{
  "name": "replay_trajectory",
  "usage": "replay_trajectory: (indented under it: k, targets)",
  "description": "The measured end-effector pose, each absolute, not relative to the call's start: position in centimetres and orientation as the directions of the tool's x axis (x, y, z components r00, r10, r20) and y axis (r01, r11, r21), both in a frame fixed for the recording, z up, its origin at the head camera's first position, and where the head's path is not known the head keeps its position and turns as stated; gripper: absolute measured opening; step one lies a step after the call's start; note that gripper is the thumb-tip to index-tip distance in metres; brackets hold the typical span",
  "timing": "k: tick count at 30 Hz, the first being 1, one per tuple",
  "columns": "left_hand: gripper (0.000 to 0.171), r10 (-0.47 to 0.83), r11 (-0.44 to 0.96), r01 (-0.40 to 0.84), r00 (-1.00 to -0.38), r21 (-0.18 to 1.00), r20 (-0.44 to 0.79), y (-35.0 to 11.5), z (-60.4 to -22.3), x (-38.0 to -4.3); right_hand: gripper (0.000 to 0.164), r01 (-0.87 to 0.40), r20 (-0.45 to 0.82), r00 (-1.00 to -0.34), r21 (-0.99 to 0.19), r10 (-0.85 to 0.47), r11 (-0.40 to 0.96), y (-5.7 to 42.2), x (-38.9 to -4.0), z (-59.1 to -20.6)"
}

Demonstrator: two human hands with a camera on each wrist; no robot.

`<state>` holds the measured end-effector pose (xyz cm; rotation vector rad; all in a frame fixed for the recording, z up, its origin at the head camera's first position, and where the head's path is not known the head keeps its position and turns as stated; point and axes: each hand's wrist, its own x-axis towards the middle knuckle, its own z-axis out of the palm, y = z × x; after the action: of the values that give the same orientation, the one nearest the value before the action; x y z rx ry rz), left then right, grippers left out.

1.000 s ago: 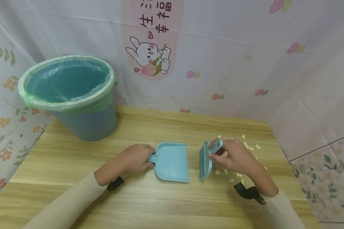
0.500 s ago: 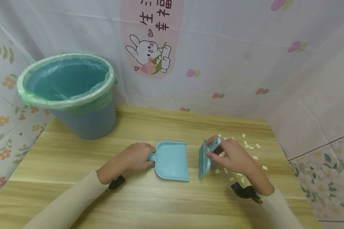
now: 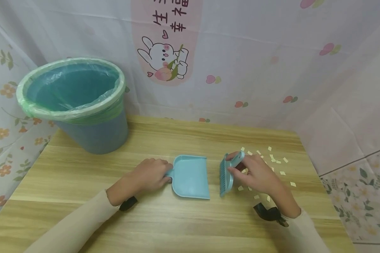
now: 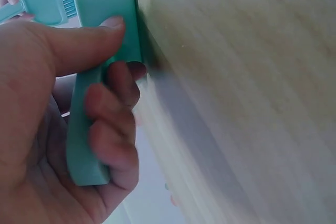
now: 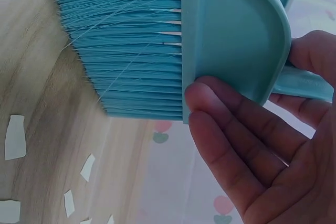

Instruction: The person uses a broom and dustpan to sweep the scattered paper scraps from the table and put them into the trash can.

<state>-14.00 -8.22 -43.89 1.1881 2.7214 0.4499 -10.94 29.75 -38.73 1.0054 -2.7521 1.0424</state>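
Head view, twelve o'clock pointing away from the person: the dustpan (image 3: 191,176) rests on the table (image 3: 177,226), its wide edge facing three o'clock; the left hand (image 3: 152,175), at its nine o'clock side, curls round the handle (image 4: 86,135), thumb pressed where handle meets pan; the brush (image 3: 228,181) stands at three o'clock from the dustpan, near but apart from it, bristles (image 5: 131,51) turned toward nine; the right hand (image 3: 255,171) pinches the brush between thumb and fingers, fingertips on its flat body; whether the bristles touch the wood, I cannot tell; pale scraps (image 3: 282,173) lie scattered from one to four o'clock of the brush, some partly hidden by the right hand; the bin (image 3: 98,137), at ten o'clock from the dustpan, wears a liner (image 3: 109,115) folded over its rim; patterned cloth (image 3: 256,63) hangs behind, a rabbit print (image 3: 159,58) near half past eleven.
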Motion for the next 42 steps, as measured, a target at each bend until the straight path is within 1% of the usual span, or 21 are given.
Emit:
replay_trajectory:
  k: [4, 9, 14, 19, 25, 30, 34, 38, 42]
  targets:
    - [0.014, 0.732, 0.65, 0.699, -0.681, 0.3, 0.0, -8.2, -43.8, -14.0, 0.024, -0.598, 0.255, -0.782, -0.564, -0.569, 0.57, 29.7, -11.1, -38.8]
    - [0.016, 0.74, 0.65, 0.706, -0.672, 0.281, -0.022, -7.9, -43.4, -13.9, 0.021, -0.612, 0.259, -0.775, -0.533, -0.576, 0.584, 29.5, -11.2, -38.8]
    - [0.02, 0.739, 0.66, 0.699, -0.671, 0.273, -0.069, -7.4, -43.0, -13.9, 0.021, -0.595, 0.243, -0.79, -0.522, -0.563, 0.611, 29.4, -11.0, -38.8]
    - [0.023, 0.731, 0.676, 0.697, -0.675, 0.24, -0.098, -7.0, -42.5, -13.8, 0.021, -0.583, 0.23, -0.8, -0.518, -0.554, 0.626, 29.4, -10.9, -38.7]
    - [0.024, 0.739, 0.671, 0.715, -0.668, 0.197, -0.089, -6.9, -42.2, -13.8, 0.023, -0.571, 0.218, -0.809, -0.518, -0.547, 0.638, 29.3, -10.9, -38.6]
    - [0.024, 0.747, 0.661, 0.726, -0.661, 0.19, -0.077, -6.9, -42.0, -13.7, 0.021, -0.564, 0.206, -0.812, -0.523, -0.547, 0.639, 29.5, -10.7, -38.5]
    - [0.024, 0.748, 0.66, 0.727, -0.659, 0.188, -0.078, -6.9, -42.0, -13.7, 0.019, -0.577, 0.229, -0.806, -0.514, -0.546, 0.635, 30.0, -10.4, -38.2]
    - [0.024, 0.75, 0.656, 0.728, -0.657, 0.199, -0.074, -7.0, -42.1, -13.7, 0.02, -0.578, 0.261, -0.811, -0.492, -0.524, 0.651, 31.0, -10.1, -37.6]
    - [0.023, 0.746, 0.661, 0.722, -0.661, 0.207, -0.079, -7.1, -42.0, -13.7, 0.02, -0.558, 0.265, -0.829, -0.467, -0.493, 0.686, 32.1, -9.9, -36.7]
